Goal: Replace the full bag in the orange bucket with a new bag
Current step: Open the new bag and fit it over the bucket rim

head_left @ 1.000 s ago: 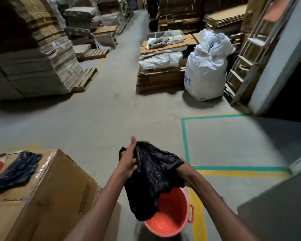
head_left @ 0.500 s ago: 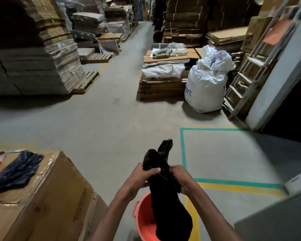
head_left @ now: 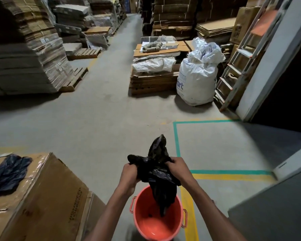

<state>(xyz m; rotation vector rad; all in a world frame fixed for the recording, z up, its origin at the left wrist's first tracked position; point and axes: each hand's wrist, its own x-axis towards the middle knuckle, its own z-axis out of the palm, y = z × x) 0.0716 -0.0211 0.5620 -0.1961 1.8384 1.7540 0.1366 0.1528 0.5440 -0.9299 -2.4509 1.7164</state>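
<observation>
With left grip [head_left: 130, 174] and right grip [head_left: 178, 168] clenched on the limp, light black bag [head_left: 159, 185], take hold at its gathered mouth.

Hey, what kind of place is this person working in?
Most likely a warehouse or packaging storeroom: tall stacks of flattened cardboard on wooden pallets, a filled white bulk sack, and taped lane lines on the concrete floor.
</observation>
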